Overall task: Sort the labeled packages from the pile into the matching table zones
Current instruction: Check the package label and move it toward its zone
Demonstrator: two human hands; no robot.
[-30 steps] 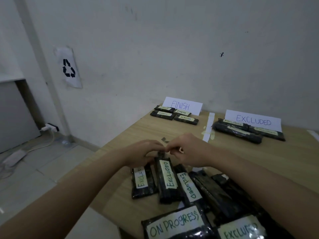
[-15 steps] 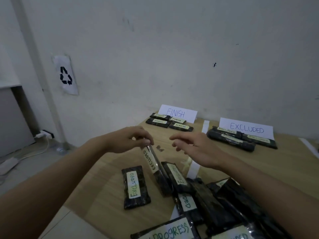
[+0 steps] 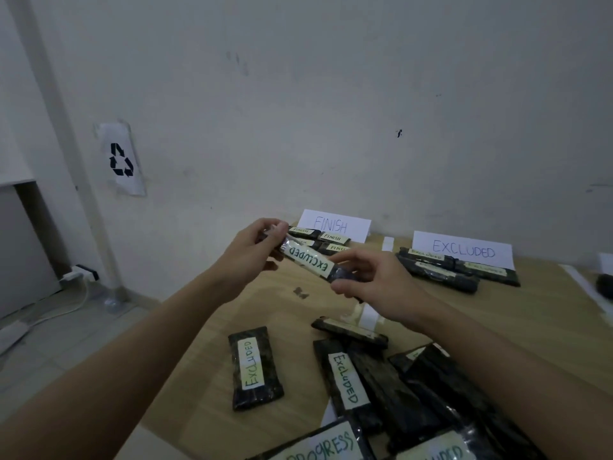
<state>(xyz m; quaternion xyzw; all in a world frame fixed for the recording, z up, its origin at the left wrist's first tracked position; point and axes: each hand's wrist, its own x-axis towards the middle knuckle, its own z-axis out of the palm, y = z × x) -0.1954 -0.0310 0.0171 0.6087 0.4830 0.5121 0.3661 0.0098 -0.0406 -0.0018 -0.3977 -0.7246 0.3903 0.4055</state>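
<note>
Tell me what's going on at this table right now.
A person holds a black package labeled EXCLUDED above the table, left hand gripping one end and right hand the other. Sorted packages lie by the FINISH sign and EXCLUDED sign. An unsorted pile remains nearby.

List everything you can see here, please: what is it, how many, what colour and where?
Held package: one, black, label EXCLUDED, lifted between both hands.
Pile: many black packages, near table edge.
Loose package: one, black, EXCLUDED, left of pile.
FINISH sign: one, white, far left zone, black packages before it.
EXCLUDED sign: one, white, far right zone, black packages before it.
Table: one, light wood.
Recycling sign: one, white, on wall.
Left hand: grips package's far end.
Right hand: grips its near end.
</note>
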